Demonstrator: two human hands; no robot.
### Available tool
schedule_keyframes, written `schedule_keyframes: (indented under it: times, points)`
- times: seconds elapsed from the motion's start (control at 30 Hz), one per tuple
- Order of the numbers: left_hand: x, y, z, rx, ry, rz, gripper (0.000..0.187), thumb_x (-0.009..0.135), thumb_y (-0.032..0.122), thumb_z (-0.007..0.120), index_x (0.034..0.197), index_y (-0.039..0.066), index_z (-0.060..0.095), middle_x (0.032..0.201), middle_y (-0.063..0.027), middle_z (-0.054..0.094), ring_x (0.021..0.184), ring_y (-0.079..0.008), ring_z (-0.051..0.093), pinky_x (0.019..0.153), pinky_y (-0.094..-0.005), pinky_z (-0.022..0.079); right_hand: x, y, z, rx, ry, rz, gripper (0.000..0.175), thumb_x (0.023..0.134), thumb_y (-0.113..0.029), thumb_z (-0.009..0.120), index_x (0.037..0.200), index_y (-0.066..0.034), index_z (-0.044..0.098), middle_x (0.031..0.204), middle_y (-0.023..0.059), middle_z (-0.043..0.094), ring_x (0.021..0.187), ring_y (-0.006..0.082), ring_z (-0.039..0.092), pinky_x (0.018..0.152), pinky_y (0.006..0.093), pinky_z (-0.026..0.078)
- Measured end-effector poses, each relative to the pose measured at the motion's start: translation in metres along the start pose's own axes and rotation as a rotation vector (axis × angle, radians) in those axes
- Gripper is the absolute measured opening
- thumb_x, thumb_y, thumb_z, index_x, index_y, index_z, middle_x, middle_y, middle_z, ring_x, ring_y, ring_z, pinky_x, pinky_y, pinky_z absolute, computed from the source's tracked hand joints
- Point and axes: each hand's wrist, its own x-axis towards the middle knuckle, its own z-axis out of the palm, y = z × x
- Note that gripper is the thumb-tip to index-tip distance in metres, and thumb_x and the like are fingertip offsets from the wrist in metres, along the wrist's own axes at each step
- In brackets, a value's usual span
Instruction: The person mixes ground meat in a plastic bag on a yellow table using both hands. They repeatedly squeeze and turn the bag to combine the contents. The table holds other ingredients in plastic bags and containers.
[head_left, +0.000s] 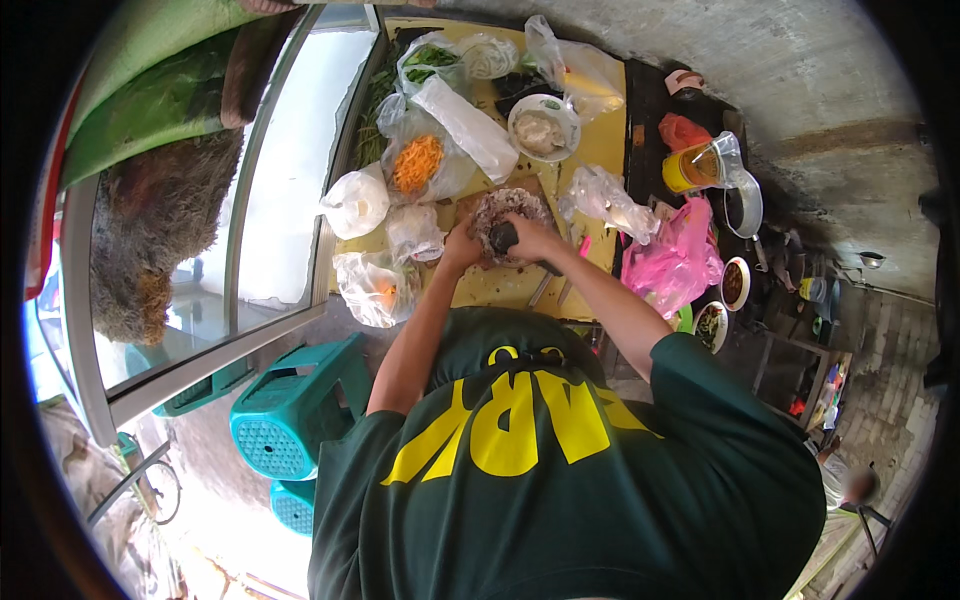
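A dark rounded pestle (503, 238), apparently stone, is held in my right hand (534, 238). Its end sits in a crumbly pale and reddish-brown mash that fills a mortar (517, 201). Against the mortar's near left side, my left hand (463, 244) grips the rim; some of its fingers are hidden. Beneath the mortar lies a square wooden board (469, 201) on the yellow tabletop (502, 289). Beside my right wrist are a knife (539, 289) and a pink-handled utensil (584, 246).
Bags of shredded carrot (418, 163) and leafy greens (433, 60) lie left. Behind stands a bowl of pale paste (541, 127). Rightward are a pink plastic bag (671, 259), an oil pouch (694, 166) and filled bowls (735, 283). Teal stools (277, 435) stand below left; a person (840, 476) is far right.
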Motion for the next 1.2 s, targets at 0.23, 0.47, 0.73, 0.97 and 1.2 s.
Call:
schedule_keyframes:
  times: [0.23,0.47,0.73,0.97,1.2]
  points:
    - [0.004,0.008,-0.007,0.049,-0.133,-0.098,0.058,0.089,-0.005,0.048,0.148,-0.008,0.045,0.109,-0.0221,0.07,0.076,-0.0333,0.076,0.061,-0.0412,0.066,-0.015,-0.028,-0.005,-0.072,0.184,-0.143,0.068,0.076,-0.015,0.074,0.139,-0.0043,0.051,0.101,0.0289,0.072,0.096,0.045,0.071,0.083,0.0539,0.056]
    - [-0.004,0.011,-0.002,-0.039,-0.047,-0.069,0.048,0.083,-0.003,0.057,0.131,-0.007,0.063,0.098,-0.0224,0.074,0.073,-0.0301,0.076,0.059,-0.0396,0.063,-0.023,-0.027,0.034,-0.239,0.173,-0.024,0.043,0.099,-0.008,0.049,0.142,-0.0105,0.051,0.094,0.0281,0.07,0.087,0.0457,0.072,0.072,0.0539,0.058]
    - [-0.013,0.027,0.001,0.106,0.008,-0.079,0.054,0.08,-0.006,0.054,0.134,-0.007,0.061,0.1,-0.0226,0.075,0.066,-0.0309,0.075,0.057,-0.0398,0.062,-0.002,-0.023,0.026,-0.314,0.1,-0.032,0.054,0.089,-0.014,0.066,0.141,-0.0113,0.051,0.103,0.0266,0.07,0.095,0.0431,0.072,0.077,0.051,0.059]
    - [-0.004,0.007,-0.002,0.348,0.06,0.108,0.065,0.084,0.001,0.056,0.148,-0.005,0.049,0.108,-0.0263,0.073,0.085,-0.0393,0.074,0.076,-0.0456,0.06,-0.02,0.018,-0.037,0.149,0.033,-0.003,0.078,0.075,-0.025,0.078,0.146,-0.0111,0.048,0.115,0.027,0.071,0.104,0.0415,0.07,0.088,0.0475,0.056]
    - [0.014,0.046,0.018,0.729,0.182,0.434,0.066,0.089,0.014,0.063,0.15,-0.002,0.044,0.137,-0.0275,0.057,0.126,-0.0451,0.053,0.107,-0.0502,0.045,-0.045,0.02,-0.035,0.218,0.318,0.103,0.074,0.076,-0.021,0.077,0.145,-0.0132,0.049,0.112,0.025,0.072,0.101,0.0401,0.072,0.087,0.044,0.057]
